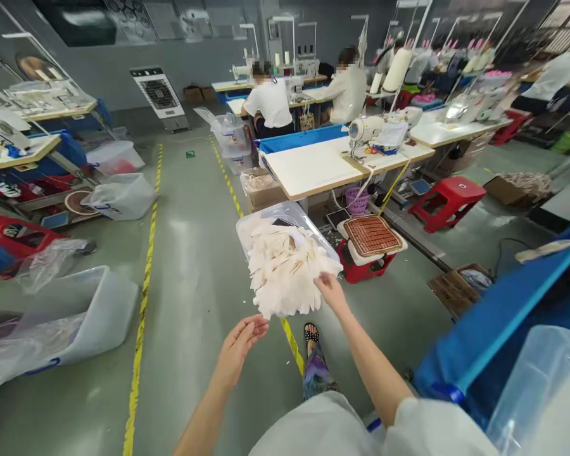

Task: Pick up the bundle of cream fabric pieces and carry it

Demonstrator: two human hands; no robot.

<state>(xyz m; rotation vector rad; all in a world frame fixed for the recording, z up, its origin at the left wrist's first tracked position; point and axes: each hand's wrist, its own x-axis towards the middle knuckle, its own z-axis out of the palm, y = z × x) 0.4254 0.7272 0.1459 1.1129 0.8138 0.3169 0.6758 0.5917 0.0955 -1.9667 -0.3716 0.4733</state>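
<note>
A clear plastic bin (289,215) stands on the floor in front of me, heaped with several white fabric pieces (282,266) that spill over its near edge. My right hand (330,288) touches the near right side of that heap, fingers on the fabric. Whether it grips a piece is unclear. My left hand (241,345) hovers open just below and left of the heap, palm turned up, holding nothing. My foot in a sandal (312,334) shows beneath the bin.
A yellow floor line (142,304) runs along the aisle. A red stool with a woven cushion (371,244) stands right of the bin, before a white sewing table (323,168). Empty clear bins (76,316) lie left. A blue table edge (503,310) is near right. Other people sit working behind.
</note>
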